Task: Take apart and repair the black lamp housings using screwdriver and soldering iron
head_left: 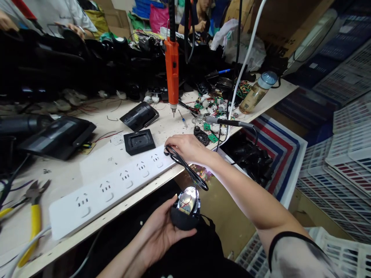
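Observation:
My left hand [160, 231] is closed around a round black lamp-like device [185, 220], held below the table edge. Its open top shows a bright, clear or silvery inside with thin red wires. A bundled black cable [189, 170] runs from it up to my right hand [188, 148]. The fingers of that hand pinch a black plug [166, 150] at the far end of a white power strip [68, 212]. How deep the plug sits in the socket is hidden by the fingers. Coloured specks of light [203, 173] show beyond the cable.
An orange electric screwdriver [172, 73] hangs over the table. A soldering iron [228, 122] rests near loose circuit boards [213, 138]. Yellow-handled cutters [35, 216], black housings [139, 116] and a bottle [255, 96] lie or stand around. White crates [350, 154] are stacked right. People sit opposite.

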Tool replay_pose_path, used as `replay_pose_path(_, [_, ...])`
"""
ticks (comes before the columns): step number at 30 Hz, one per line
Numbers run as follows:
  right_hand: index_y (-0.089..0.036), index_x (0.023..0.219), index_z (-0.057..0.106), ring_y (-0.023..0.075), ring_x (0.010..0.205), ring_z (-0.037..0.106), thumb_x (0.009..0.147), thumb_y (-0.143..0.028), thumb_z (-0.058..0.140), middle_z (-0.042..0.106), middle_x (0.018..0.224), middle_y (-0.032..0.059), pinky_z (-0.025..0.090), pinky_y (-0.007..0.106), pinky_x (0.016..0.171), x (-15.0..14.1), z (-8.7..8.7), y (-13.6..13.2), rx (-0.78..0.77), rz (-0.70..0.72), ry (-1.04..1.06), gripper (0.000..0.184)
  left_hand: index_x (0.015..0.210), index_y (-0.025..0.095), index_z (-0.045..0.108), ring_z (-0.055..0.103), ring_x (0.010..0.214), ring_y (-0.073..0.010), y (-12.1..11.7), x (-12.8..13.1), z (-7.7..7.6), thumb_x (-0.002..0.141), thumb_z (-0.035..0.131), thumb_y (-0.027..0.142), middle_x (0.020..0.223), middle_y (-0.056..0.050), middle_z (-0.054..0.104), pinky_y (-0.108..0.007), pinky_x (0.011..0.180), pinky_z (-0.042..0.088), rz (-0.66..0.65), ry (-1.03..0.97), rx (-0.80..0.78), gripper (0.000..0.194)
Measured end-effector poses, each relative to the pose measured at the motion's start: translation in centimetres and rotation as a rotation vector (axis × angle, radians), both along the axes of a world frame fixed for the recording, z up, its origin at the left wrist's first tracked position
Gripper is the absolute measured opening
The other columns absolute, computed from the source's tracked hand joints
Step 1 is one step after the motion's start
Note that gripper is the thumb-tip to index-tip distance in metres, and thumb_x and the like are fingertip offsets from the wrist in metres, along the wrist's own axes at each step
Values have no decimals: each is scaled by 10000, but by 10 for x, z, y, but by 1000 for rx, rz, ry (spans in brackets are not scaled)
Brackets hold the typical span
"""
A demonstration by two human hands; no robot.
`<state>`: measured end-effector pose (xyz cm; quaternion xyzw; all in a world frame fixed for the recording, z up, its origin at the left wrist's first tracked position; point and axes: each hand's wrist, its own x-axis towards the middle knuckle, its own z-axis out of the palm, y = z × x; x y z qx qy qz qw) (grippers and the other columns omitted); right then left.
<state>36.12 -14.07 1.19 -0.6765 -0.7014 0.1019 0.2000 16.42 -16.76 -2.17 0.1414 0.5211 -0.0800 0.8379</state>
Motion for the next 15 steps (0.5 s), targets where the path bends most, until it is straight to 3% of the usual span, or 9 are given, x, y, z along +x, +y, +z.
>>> replay_pose_path(15, [-158, 984, 686, 172, 879, 647, 919, -73, 511, 724, 975, 59, 394, 237, 751, 1, 0, 1, -8, -3, -14, 205, 1124, 37, 621, 725, 686, -242, -5, -6, 4, 936, 557, 311, 886, -159, 752, -423, 630, 639, 29, -40, 14, 338])
